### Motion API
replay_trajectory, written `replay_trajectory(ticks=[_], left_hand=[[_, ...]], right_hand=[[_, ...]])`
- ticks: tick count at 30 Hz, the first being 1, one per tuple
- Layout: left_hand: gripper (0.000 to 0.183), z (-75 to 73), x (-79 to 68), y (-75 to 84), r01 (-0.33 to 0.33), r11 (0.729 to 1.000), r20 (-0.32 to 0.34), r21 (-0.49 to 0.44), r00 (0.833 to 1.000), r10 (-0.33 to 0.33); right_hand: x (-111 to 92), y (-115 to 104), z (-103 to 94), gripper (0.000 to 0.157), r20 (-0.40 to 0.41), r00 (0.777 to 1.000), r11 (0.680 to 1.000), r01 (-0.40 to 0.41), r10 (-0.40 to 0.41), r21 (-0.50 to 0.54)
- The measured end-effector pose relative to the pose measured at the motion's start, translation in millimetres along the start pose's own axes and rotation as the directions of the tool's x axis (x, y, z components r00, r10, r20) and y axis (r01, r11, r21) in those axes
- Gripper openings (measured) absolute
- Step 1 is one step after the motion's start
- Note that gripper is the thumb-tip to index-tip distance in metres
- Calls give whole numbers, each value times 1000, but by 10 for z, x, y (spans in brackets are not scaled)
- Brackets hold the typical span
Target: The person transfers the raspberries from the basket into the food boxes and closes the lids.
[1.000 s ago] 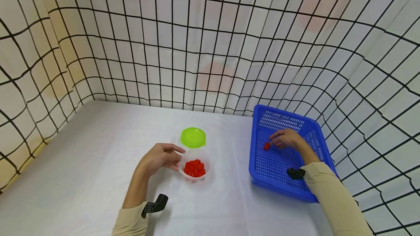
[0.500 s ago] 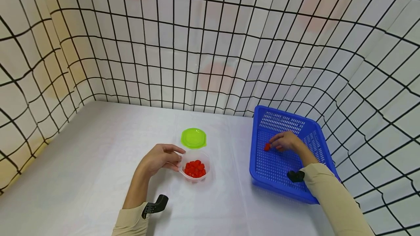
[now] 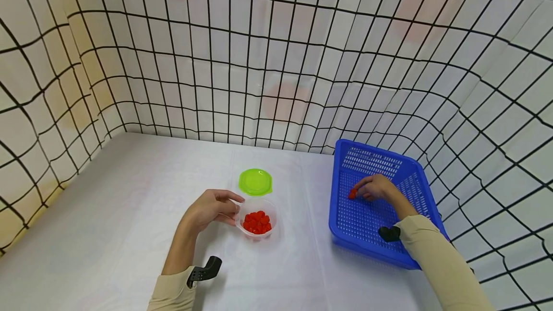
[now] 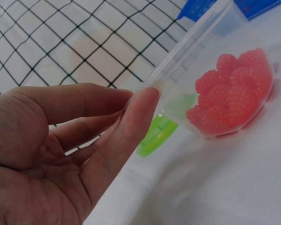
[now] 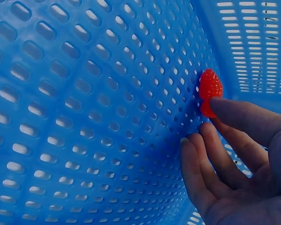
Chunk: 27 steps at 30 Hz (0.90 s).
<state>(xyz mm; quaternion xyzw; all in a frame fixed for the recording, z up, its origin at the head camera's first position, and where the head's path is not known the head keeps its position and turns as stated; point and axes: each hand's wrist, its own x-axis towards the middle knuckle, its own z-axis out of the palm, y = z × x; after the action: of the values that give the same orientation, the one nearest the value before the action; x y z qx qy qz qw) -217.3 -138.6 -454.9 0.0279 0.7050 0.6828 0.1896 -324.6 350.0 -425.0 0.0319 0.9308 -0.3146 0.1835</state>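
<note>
Inside the blue plastic basket [image 3: 339, 227], my right hand [image 3: 375, 187] pinches a red raspberry [image 5: 207, 108] between thumb and index finger, low against the perforated bottom. A second red raspberry [image 5: 210, 84] seems to lie right against it, though the two could be one piece. My left hand [image 3: 211, 211] pinches the rim of a clear plastic bowl [image 4: 178, 70] from its left side. Several red raspberries [image 3: 257, 222] lie in the bottom of that bowl, which stands on the white cloth.
A green lid [image 3: 255, 182] lies flat just behind the bowl. Black wire mesh [image 3: 285, 61] backed by white sheeting encloses the far side and both flanks. The basket stands near the right mesh, its raised walls around my right hand.
My right hand has dipped slightly in the basket, and its fingertips have come in on the raspberry. The left hand and the bowl stay in place.
</note>
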Motion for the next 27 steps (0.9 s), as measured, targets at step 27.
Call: replay_trajectory(ticks=[27], left_hand=[[30,20,5,14,1,1000,-4,10,1000,-1]], right_hand=[[-155,-214,-63,34,-17,995,993,101,-101,67]])
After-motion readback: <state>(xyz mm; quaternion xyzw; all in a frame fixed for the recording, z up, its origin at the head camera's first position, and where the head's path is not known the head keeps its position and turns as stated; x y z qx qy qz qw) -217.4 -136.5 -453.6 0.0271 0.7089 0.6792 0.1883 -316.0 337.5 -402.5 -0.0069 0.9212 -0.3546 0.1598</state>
